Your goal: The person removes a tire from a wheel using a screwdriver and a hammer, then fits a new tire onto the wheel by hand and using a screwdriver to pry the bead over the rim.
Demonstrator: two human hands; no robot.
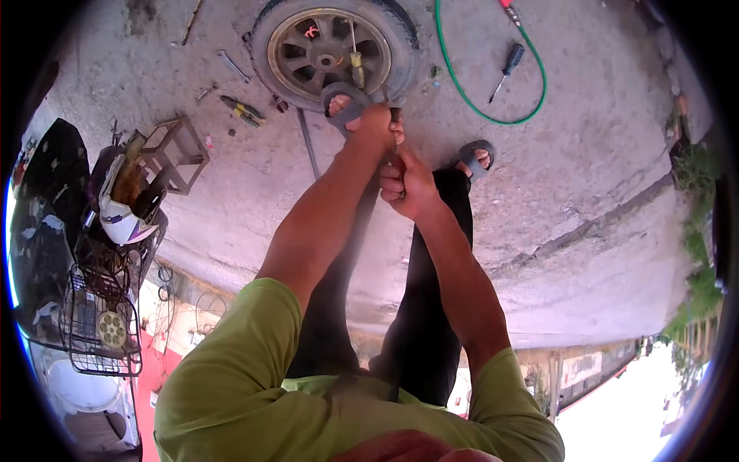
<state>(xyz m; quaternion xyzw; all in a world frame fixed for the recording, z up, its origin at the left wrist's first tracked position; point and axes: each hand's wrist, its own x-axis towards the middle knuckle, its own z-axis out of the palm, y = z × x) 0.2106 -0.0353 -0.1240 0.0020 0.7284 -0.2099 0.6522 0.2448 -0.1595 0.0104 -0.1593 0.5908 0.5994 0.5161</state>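
My left hand [379,125] is closed on a slim metal tool [396,148], just beside the lower right edge of a tyre. My right hand [408,183] grips the same tool lower down; its exact shape is mostly hidden by my fingers. The tyre [396,38] is mounted on a bronze-coloured spoked rim [296,69] lying flat on the ground. A yellow-handled screwdriver [356,65] rests on the rim, its shaft pointing up the picture. My left sandalled foot [339,98] is against the tyre's near edge; my right foot [479,158] is on the concrete.
Loose wrenches [235,68] and yellow-black pliers [240,110] lie left of the tyre. A green hose [545,85] loops around a dark-handled screwdriver [513,58] on the right. A metal frame [188,135] and a clutter of baskets and parts [127,219] stand at the left.
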